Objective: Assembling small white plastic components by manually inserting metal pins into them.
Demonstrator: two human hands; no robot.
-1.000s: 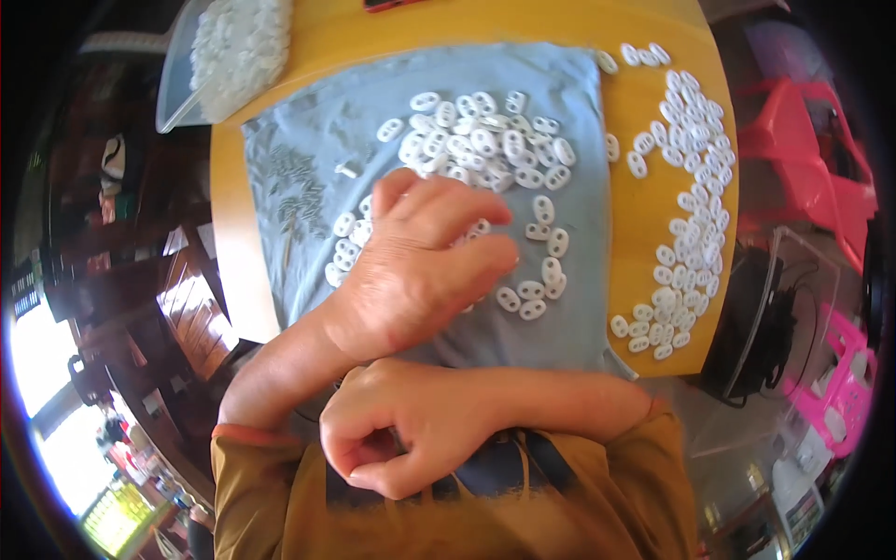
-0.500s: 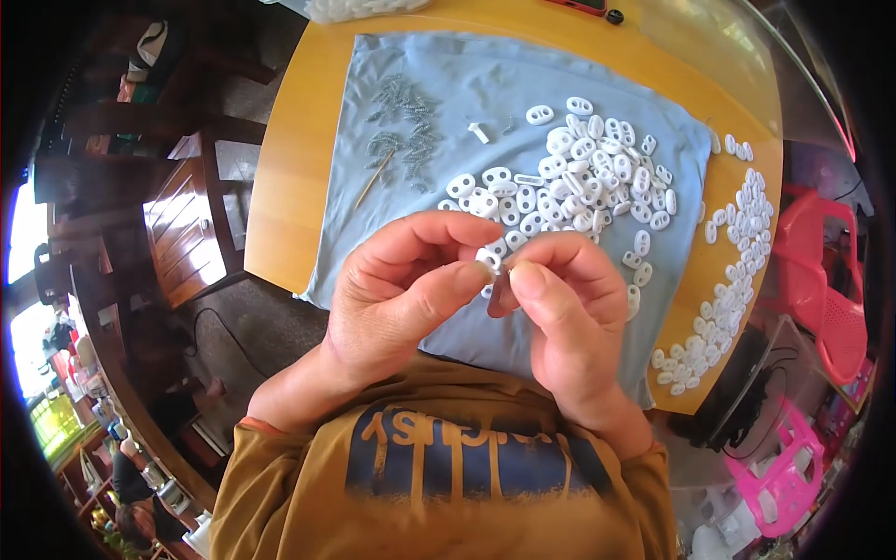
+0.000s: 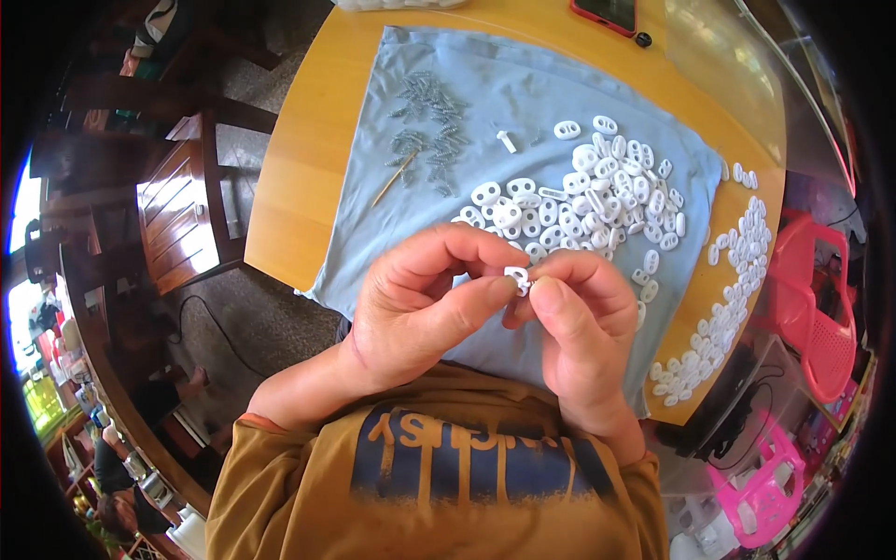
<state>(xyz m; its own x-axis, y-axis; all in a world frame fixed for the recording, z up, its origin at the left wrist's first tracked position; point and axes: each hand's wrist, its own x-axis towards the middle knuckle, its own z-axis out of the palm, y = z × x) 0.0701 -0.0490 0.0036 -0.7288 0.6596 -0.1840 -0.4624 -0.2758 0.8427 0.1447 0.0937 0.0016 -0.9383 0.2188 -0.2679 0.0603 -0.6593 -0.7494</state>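
A dark brown wooden chair with a slatted, shiny seat [image 3: 191,219] stands left of the yellow wooden table [image 3: 294,177]. On the table lies a light blue, slightly creased cloth [image 3: 504,70]. A thin tan stick [image 3: 394,180] rests at a slant on the cloth, its upper end touching a loose patch of small grey spring-like coils [image 3: 429,112]. Below, the left hand [image 3: 411,308] holds a small white plastic piece with a hole [image 3: 515,275] pinched between thumb and fingertips, raised in front of the cloth's near part. The right hand [image 3: 586,313] meets it, thumb and fingers narrowed at the piece's right end; what sits between those tips is hidden. Behind the hands lies a heap of white oval two-holed plastic pieces [image 3: 597,191], with a white bolt-shaped plastic part [image 3: 506,141] lying apart, to its upper left. A black-screened phone with a red edge [image 3: 605,13] lies at the far side. Further right, more white oval pieces [image 3: 719,322] spread along the table's edge, near a red plastic chair [image 3: 826,322].
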